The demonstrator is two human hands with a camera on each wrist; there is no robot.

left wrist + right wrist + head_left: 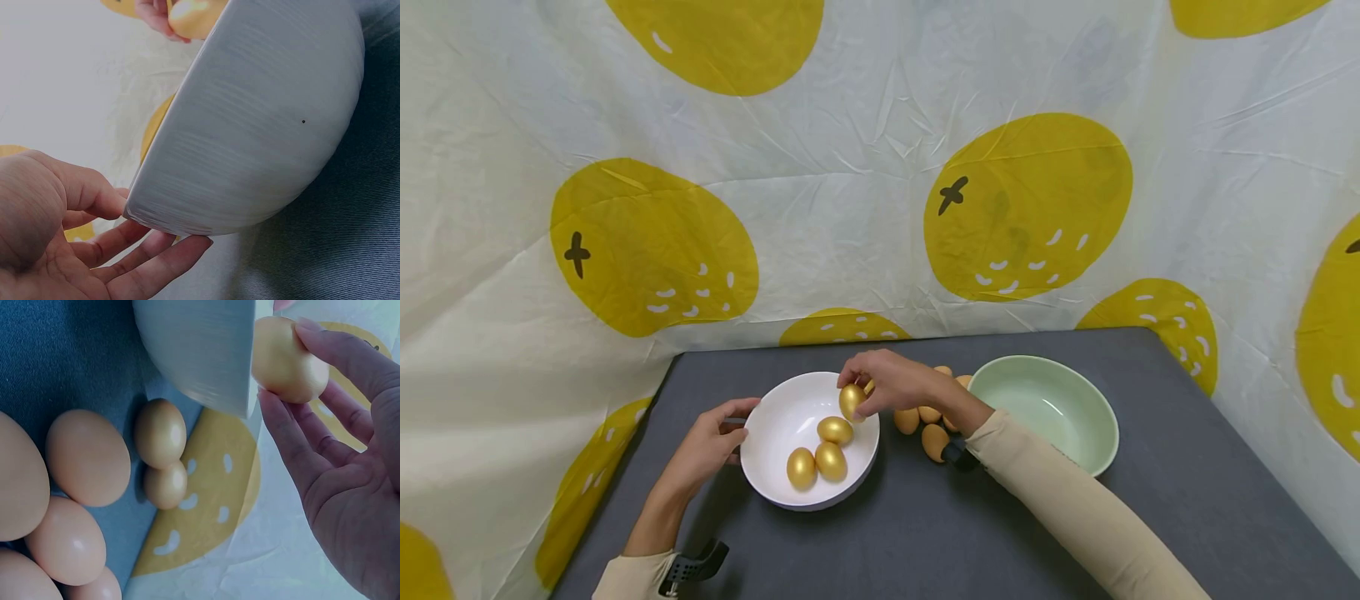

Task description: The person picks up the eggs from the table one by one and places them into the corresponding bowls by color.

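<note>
A white bowl (775, 425) holds several golden eggs; three of them, including one golden egg (801, 469), lie on its bottom toward the near right. My right hand (901, 385) pinches another golden egg (287, 359) between thumb and fingers, at the bowl's right rim. On the opposite side my left hand (703, 442) holds the bowl by its rim, its thumb at the edge and its fingertips against the outer wall (250, 137).
Several brown eggs (935, 442) lie on the dark table (880, 550) right of the white bowl, partly behind my right forearm. Two more golden eggs (160, 433) rest near them. Farther right stands a pale green bowl (1075, 408). A lemon-patterned cloth (842, 250) hangs behind.
</note>
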